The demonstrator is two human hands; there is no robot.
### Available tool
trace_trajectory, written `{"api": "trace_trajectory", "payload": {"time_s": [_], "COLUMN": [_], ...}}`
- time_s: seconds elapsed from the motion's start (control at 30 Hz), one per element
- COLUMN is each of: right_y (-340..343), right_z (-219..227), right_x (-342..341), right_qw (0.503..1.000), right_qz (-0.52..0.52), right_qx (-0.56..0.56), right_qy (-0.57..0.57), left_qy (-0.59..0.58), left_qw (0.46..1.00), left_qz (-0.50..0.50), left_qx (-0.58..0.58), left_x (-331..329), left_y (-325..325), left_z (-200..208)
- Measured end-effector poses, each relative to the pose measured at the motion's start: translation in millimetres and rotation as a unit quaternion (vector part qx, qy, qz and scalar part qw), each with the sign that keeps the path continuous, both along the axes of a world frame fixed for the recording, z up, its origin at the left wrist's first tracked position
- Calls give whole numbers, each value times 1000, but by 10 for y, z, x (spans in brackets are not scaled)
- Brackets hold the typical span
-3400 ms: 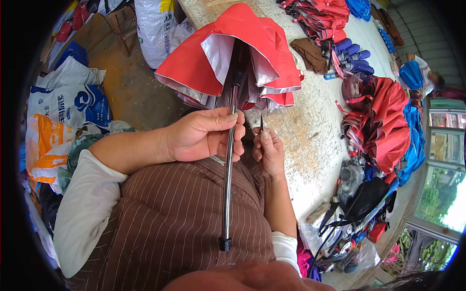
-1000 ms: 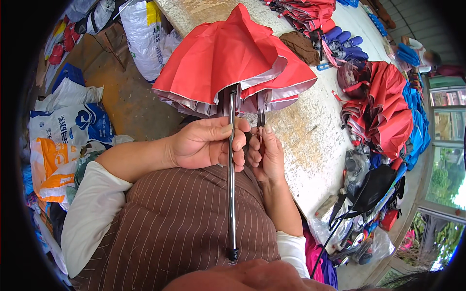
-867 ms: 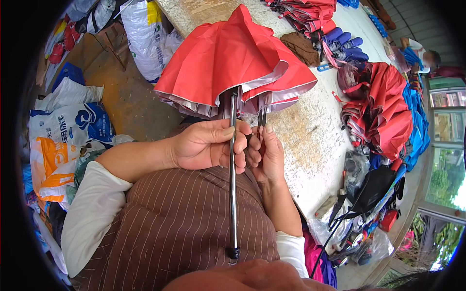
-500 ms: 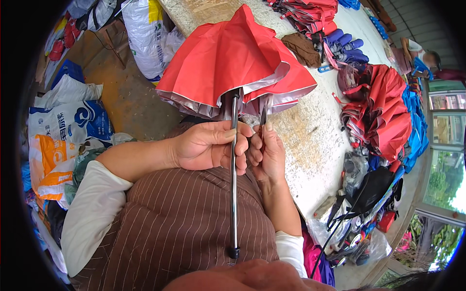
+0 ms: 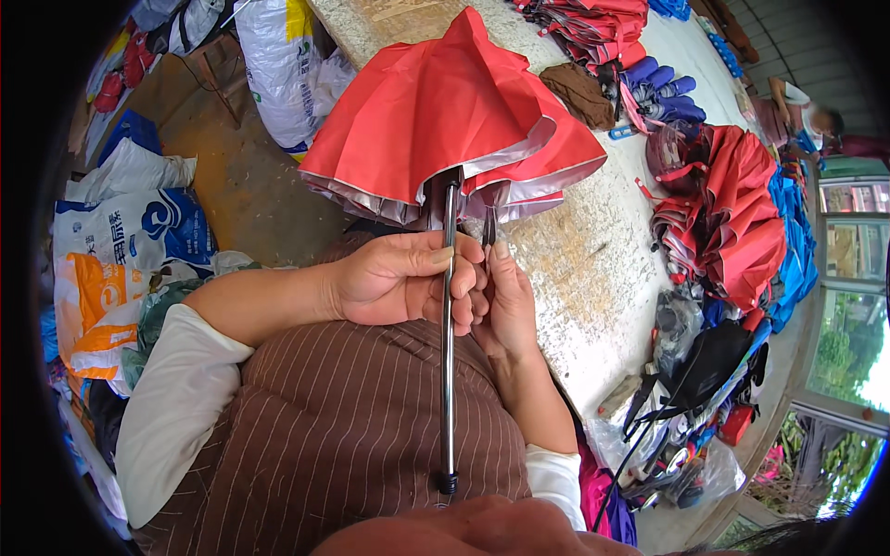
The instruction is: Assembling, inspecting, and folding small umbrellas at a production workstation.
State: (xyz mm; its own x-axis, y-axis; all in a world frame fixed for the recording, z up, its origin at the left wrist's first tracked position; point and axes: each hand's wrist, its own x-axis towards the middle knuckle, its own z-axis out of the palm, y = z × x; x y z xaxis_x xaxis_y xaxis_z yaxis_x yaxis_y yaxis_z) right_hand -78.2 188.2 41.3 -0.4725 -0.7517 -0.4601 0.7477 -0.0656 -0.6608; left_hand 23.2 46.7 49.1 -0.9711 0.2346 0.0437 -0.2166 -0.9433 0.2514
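A red umbrella (image 5: 436, 111) with a silvery lining is partly folded in front of me, its canopy pointing away. Its shiny metal shaft (image 5: 448, 389) runs toward my chest and ends in a black tip. My left hand (image 5: 399, 278) grips the shaft below the canopy, thumb on top and fingers curled around it. Close beside it, my right hand (image 5: 505, 301) pinches a thin dark metal piece (image 5: 489, 225) just under the canopy's edge. Whether that piece is a rib or a small tool I cannot tell. The fingertips of both hands nearly touch.
A worn white table (image 5: 593, 278) carries more red umbrellas (image 5: 718, 213), rolled purple umbrellas (image 5: 663, 88) and a brown cloth (image 5: 577, 94). Black bags and plastic (image 5: 705, 371) lie along its right side. White sacks (image 5: 278, 74) stand left on the floor. Another person (image 5: 802, 116) is far right.
My right hand has shifted slightly left, toward the shaft, with the thin metal piece. My left hand and the umbrella have hardly moved.
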Motion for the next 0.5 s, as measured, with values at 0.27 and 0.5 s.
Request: {"api": "trace_trajectory", "payload": {"time_s": [0.27,0.5], "right_y": [-35,-43], "right_z": [-13,-32], "right_x": [63,49], "right_qw": [999,998], "right_qz": [29,39], "right_qx": [-29,10], "right_qy": [-31,43], "left_qy": [1,6], "left_qw": [1000,1000], "left_qz": [-4,-1], "left_qx": [-4,-1], "left_x": [7,-7], "left_y": [3,-11], "left_z": [21,24]}}
